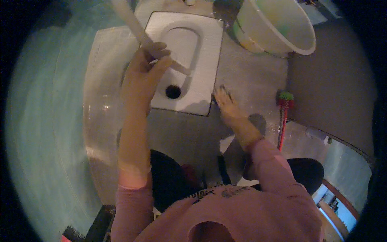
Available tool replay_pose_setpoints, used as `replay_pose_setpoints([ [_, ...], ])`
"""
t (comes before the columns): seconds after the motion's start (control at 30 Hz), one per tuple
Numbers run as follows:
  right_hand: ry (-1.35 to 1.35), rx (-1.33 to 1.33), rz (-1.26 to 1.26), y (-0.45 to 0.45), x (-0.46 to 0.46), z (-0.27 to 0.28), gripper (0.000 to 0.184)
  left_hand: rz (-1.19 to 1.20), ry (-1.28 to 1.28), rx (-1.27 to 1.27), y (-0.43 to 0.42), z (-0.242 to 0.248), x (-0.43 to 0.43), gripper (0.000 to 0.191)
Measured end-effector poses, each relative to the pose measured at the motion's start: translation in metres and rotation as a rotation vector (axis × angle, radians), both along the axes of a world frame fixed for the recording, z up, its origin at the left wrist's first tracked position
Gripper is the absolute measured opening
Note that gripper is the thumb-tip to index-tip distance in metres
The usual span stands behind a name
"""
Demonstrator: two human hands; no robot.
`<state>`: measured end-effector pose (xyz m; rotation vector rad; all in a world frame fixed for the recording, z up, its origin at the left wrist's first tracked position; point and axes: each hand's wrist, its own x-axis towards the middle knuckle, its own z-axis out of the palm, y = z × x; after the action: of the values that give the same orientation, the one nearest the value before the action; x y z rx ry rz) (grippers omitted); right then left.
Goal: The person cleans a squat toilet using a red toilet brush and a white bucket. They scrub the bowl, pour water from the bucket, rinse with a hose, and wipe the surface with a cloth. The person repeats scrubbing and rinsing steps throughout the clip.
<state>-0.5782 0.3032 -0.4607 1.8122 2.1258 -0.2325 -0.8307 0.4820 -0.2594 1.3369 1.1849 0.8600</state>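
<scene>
My left hand [148, 69] is closed around a pale hose-like tube [136, 28] above a white ceramic squat toilet [210, 60]. The tube comes down from the top of the view, and a short pale length sticks out past my fingers over the bowl. Near its front end the bowl has a round dark drain hole [173, 91]. Beside the toilet's right edge, my right hand [228, 104] is low with its fingers extended and nothing in it. Whether it touches the floor is unclear.
A large whitish plastic bucket [257, 33] stands at the upper right. A red-handled brush [284, 121] with green bristles leans along the right partition [332, 84]. Greenish wall [39, 115] rises on the left. A dark-bristled brush [74, 233] shows at the lower left.
</scene>
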Motion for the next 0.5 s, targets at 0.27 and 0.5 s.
replay_pose_setpoints([
  [0.27, 0.435, -0.001, 0.333, -0.005, -0.145, -0.014, 0.071, 0.080, 0.147, 0.107, 0.009, -0.009, -0.015, 0.034],
  [0.5, 0.411, -0.199, 0.132, -0.026, -0.075, 0.020, 0.070, 0.054, 0.135, 0.185, 0.025, -0.023, -0.035, 0.036],
])
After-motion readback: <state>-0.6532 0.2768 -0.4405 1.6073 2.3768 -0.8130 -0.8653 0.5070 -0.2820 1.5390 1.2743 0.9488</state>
